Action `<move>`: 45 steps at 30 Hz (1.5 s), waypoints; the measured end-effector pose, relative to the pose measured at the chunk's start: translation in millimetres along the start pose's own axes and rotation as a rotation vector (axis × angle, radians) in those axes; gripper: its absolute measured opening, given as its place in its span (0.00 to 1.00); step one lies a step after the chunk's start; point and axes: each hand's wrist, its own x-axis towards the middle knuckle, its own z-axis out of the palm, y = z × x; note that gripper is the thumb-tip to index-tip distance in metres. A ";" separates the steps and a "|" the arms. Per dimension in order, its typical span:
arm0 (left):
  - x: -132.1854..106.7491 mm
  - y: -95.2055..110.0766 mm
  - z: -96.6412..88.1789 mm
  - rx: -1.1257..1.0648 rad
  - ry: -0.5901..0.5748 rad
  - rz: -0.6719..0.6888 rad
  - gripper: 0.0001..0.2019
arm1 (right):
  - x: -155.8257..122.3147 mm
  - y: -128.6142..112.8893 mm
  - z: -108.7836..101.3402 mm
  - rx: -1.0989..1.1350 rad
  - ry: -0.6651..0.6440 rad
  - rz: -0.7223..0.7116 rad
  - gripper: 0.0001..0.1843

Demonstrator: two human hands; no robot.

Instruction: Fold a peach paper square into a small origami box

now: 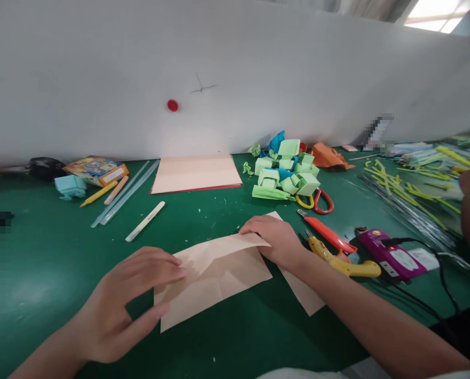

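A peach sheet of paper (222, 273) lies partly folded on the green table (41, 263) in front of me. My left hand (128, 300) rests on the sheet's left part with fingers stretched out, pressing the fold flat. My right hand (276, 237) lies on the sheet's upper right corner, fingers curved down and pressing on the folded flap. Neither hand grips anything.
A stack of peach sheets (195, 172) lies at the back. Green folded paper pieces (288, 173), scissors (317, 201), an orange knife (329, 234), a yellow cutter (343, 262) and a purple glue gun (390, 258) lie right. Pens (108, 192), glue sticks (126, 195) and a box (96, 169) lie left.
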 end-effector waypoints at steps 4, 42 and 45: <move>2.5 -3.0 7.5 0.255 -0.239 0.081 0.23 | 1.2 -1.1 -1.8 -0.029 -0.026 -0.024 0.20; -2.4 -34.6 12.8 0.579 -0.537 0.268 0.39 | -4.3 -42.4 -2.1 -0.151 -0.317 -0.350 0.17; -1.6 -34.5 13.3 0.568 -0.536 0.250 0.37 | -4.9 -41.3 -1.1 -0.146 -0.316 -0.346 0.17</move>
